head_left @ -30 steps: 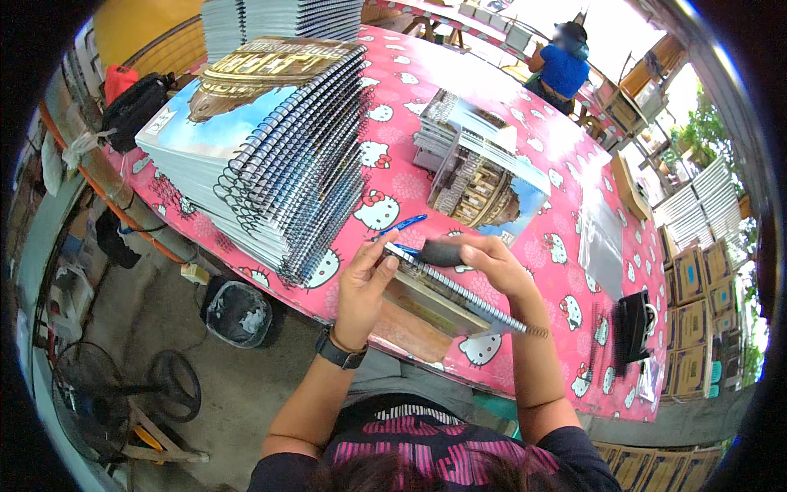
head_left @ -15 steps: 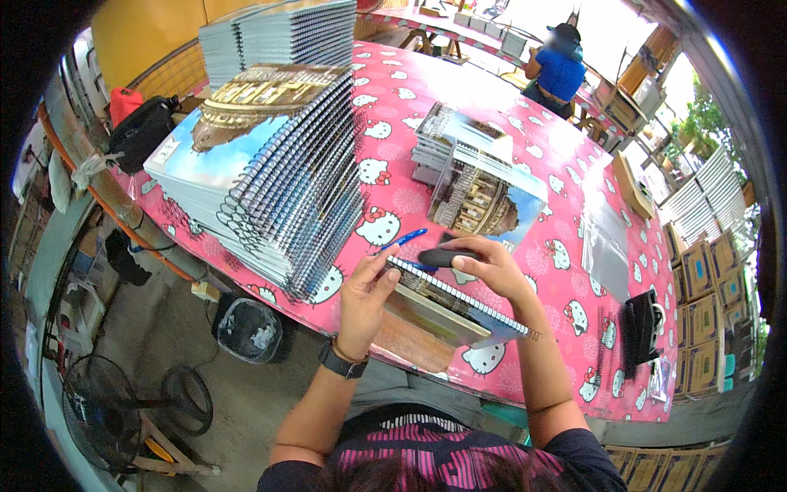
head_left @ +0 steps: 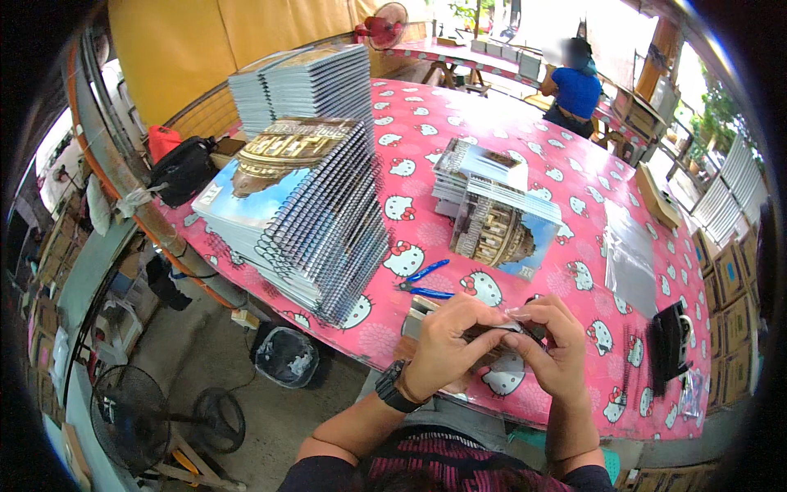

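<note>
My left hand (head_left: 459,338) and my right hand (head_left: 556,343) meet above the table's near edge, fingertips pinched together. A small pale, shiny bit (head_left: 513,316) shows between them, with something dark behind; my fingers hide what it is. Below my left hand lies part of a flat brownish-grey piece (head_left: 412,321), mostly covered. Just beyond my left hand, blue-handled cutting pliers (head_left: 428,280) lie spread on the pink tablecloth (head_left: 402,215). A pile of spiral notebooks (head_left: 320,215) with a domed building on the cover rises to the left.
Behind that pile is another notebook stack (head_left: 305,86). Unbound printed books (head_left: 500,221) lie mid-table. At right are clear plastic sheets (head_left: 630,262) and a black holder (head_left: 670,338). A waste bin (head_left: 287,357) and fan (head_left: 131,418) stand on the floor. A person in blue (head_left: 576,90) sits farther off.
The spiral notebook has dropped largely out of sight behind my hands. The dark rounded object no longer shows clearly in my right hand. Both hands have come together, and the view has shifted.
</note>
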A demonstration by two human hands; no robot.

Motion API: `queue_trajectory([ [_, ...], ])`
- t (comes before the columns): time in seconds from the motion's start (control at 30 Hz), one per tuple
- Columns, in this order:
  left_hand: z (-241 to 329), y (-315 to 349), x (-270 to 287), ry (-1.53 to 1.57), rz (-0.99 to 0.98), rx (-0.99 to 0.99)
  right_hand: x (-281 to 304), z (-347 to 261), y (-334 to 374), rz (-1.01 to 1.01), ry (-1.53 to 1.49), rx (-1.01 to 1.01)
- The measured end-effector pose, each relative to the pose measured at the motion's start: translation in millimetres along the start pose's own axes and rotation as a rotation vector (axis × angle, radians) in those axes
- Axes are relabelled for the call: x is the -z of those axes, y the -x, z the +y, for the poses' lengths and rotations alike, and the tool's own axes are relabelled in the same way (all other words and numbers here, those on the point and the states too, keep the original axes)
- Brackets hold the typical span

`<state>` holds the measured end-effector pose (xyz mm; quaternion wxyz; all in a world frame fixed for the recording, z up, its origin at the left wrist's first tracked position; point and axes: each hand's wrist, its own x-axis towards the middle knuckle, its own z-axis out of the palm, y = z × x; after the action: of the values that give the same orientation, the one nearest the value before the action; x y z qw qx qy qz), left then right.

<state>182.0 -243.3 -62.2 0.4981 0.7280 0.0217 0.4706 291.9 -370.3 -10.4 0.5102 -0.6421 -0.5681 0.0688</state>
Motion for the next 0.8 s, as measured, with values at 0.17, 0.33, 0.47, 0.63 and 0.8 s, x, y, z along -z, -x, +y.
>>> queue_trajectory([
  [0.17, 5.1, 0.7, 4.7, 0.005, -0.08, 0.024, -1.0, -1.1, -4.1, -0.011, -0.018, 0.06],
  [0.33, 5.9, 3.0, 1.4, 0.026, -0.09, -0.019, 6.6, 3.2, -2.3, -0.062, -0.057, 0.133],
  [0.47, 7.2, 4.8, -0.9, -0.039, -0.067, -0.046, 9.7, -1.4, 1.5, -0.04, 0.056, 0.156],
  [0.63, 8.1, 11.8, -1.7, -0.062, -0.057, 0.113, 2.8, -4.2, 2.2, 0.038, 0.152, 0.186],
  [0.8, 1.6, 4.7, 17.5, -0.231, 0.237, -0.088, 28.3, -15.0, -10.0, 0.312, -0.272, 0.141],
])
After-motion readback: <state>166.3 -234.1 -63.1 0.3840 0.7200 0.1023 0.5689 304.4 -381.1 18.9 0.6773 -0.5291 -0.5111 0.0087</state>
